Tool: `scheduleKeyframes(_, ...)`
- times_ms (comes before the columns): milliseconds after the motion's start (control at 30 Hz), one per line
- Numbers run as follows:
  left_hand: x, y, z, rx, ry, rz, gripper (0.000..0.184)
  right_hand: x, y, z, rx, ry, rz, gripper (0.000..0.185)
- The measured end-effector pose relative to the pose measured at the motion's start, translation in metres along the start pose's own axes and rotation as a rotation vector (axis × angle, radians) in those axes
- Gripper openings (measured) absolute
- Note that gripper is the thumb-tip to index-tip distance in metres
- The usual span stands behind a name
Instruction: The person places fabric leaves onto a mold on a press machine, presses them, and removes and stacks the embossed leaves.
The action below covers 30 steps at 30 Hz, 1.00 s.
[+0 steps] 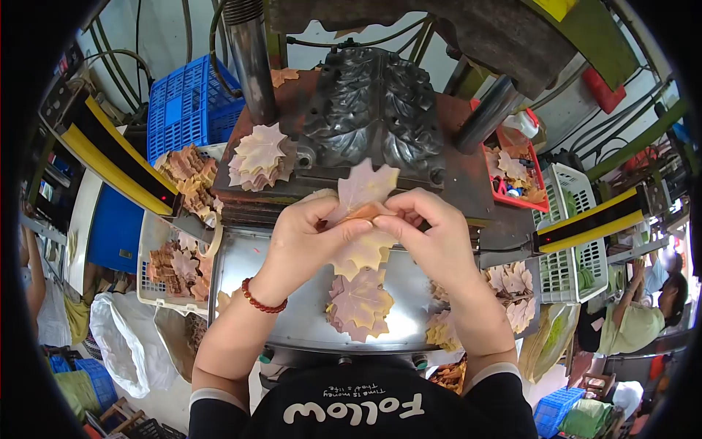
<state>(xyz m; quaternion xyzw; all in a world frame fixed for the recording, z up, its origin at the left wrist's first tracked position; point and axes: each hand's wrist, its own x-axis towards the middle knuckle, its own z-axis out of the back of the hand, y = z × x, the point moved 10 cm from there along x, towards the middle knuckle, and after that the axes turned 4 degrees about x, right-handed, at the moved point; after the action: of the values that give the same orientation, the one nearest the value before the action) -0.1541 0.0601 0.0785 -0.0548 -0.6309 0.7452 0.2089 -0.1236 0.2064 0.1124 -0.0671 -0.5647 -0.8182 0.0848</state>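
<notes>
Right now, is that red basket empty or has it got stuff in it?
It's got stuff in it: leaf shapes show inside the red basket.

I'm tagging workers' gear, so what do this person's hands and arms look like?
The left hand and right hand are ungloved. A red beaded bracelet circles the left wrist. The short sleeves are black with whitish edging.
</notes>
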Motion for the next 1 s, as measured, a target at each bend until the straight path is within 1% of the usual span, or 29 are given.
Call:
scheduleKeyframes(100, 0.005, -0.009, 0.000, -0.014, -0.013, -0.112, 0.027, 0.006, 0.006, 0.014, -0.057, -0.060, 0.131, 0.015)
scheduleKeyframes(133, 0.006, -0.007, 0.002, -0.021, -0.016, -0.065, 0.027, 0.007, 0.018, 0.022, -0.203, -0.101, 0.287, 0.012)
scheduleKeyframes(167, 0.007, -0.006, 0.004, -0.027, -0.020, -0.017, 0.026, 0.010, 0.014, 0.028, -0.121, -0.101, 0.253, 0.012)
scheduleKeyframes(200, 0.007, -0.003, 0.006, -0.033, -0.025, 0.031, 0.025, 0.015, 0.004, 0.032, 0.041, -0.099, 0.146, 0.013)
scheduleKeyframes(267, 0.011, -0.003, 0.012, -0.035, -0.057, 0.024, 0.023, 0.019, -0.024, 0.037, 0.329, -0.083, -0.101, 0.015)
scheduleKeyframes(300, 0.014, -0.002, 0.015, -0.034, -0.073, 0.019, 0.022, 0.023, -0.018, 0.037, 0.286, -0.073, -0.022, 0.014)
scheduleKeyframes(367, 0.018, -0.001, 0.009, -0.005, -0.004, -0.046, 0.019, 0.028, -0.002, 0.034, 0.199, -0.060, 0.131, 0.013)
scheduleKeyframes(400, 0.019, -0.002, 0.005, 0.010, 0.034, -0.079, 0.018, 0.031, 0.002, 0.028, 0.175, -0.038, 0.161, 0.013)
scheduleKeyframes(433, 0.021, -0.008, 0.004, 0.034, 0.032, -0.118, 0.018, 0.033, -0.004, 0.022, 0.196, 0.012, 0.018, 0.014)
scheduleKeyframes(500, 0.026, -0.028, 0.003, 0.081, 0.028, -0.203, 0.016, 0.044, 0.000, 0.027, 0.126, -0.076, 0.099, 0.014)
scheduleKeyframes(533, 0.028, -0.025, 0.007, 0.109, 0.031, -0.123, 0.016, 0.052, 0.006, 0.039, 0.047, -0.163, 0.179, 0.014)
scheduleKeyframes(567, 0.030, -0.025, 0.013, 0.081, -0.005, -0.130, 0.017, 0.062, 0.012, 0.050, -0.031, -0.249, 0.257, 0.013)
scheduleKeyframes(600, 0.033, -0.025, 0.019, 0.054, -0.041, -0.139, 0.018, 0.072, 0.018, 0.065, -0.160, -0.393, 0.327, 0.013)
scheduleKeyframes(633, 0.035, -0.023, 0.025, 0.027, -0.077, -0.145, 0.019, 0.097, 0.003, 0.078, -0.135, -0.421, 0.207, 0.015)
scheduleKeyframes(667, 0.037, -0.017, 0.028, 0.009, -0.056, -0.127, 0.020, 0.117, 0.000, 0.081, -0.036, -0.383, 0.240, 0.019)
scheduleKeyframes(700, 0.037, -0.014, 0.033, 0.006, -0.069, -0.101, 0.020, 0.144, -0.009, 0.086, -0.012, -0.376, 0.223, 0.020)
scheduleKeyframes(767, 0.038, -0.007, 0.039, -0.002, -0.094, -0.053, 0.019, 0.190, -0.026, 0.093, -0.164, -0.391, 0.179, 0.022)
scheduleKeyframes(800, 0.039, -0.009, 0.042, 0.058, -0.105, -0.119, 0.019, 0.212, -0.037, 0.093, -0.291, -0.404, 0.137, 0.023)
scheduleKeyframes(900, 0.038, -0.005, 0.042, 0.074, -0.106, -0.117, 0.019, 0.247, -0.062, 0.090, -0.650, -0.466, -0.008, 0.025)
scheduleKeyframes(933, 0.039, -0.004, 0.041, 0.079, -0.096, -0.125, 0.019, 0.249, -0.066, 0.092, -0.685, -0.502, -0.020, 0.026)
scheduleKeyframes(1000, 0.038, -0.003, 0.043, 0.079, -0.100, -0.106, 0.018, 0.243, -0.067, 0.102, -0.617, -0.590, 0.014, 0.028)
